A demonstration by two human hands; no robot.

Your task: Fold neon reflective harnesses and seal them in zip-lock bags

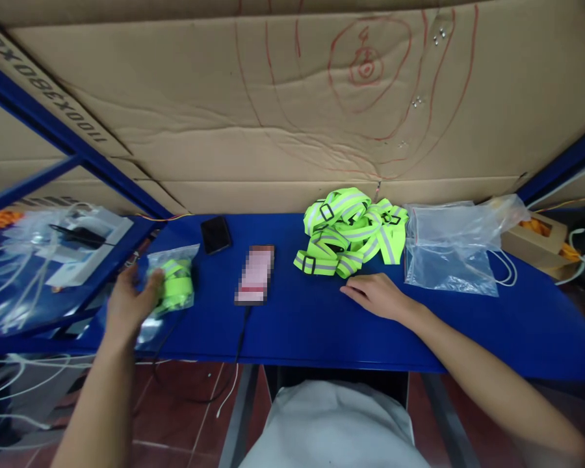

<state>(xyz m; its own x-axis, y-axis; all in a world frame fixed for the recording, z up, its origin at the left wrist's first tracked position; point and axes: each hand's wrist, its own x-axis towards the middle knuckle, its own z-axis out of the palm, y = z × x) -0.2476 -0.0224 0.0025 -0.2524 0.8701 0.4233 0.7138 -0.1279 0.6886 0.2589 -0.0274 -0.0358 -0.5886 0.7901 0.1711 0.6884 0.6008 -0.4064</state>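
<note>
My left hand point(129, 300) grips a clear plastic bag with a folded neon-yellow reflective strap point(174, 283) inside, at the left end of the blue table point(322, 325). My right hand point(377, 296) lies flat on the table, fingers stretched out, holding nothing. Its fingertips are just in front of a loose pile of neon-yellow reflective straps point(351, 231) with grey bands and black buckles.
A stack of clear plastic bags point(451, 250) lies right of the pile. A phone with a lit screen point(255, 274) on a cable and a dark phone point(216, 234) lie mid-table. A cardboard wall stands behind. A small cardboard box point(536, 237) sits far right, and bags and cables lie on the left shelf.
</note>
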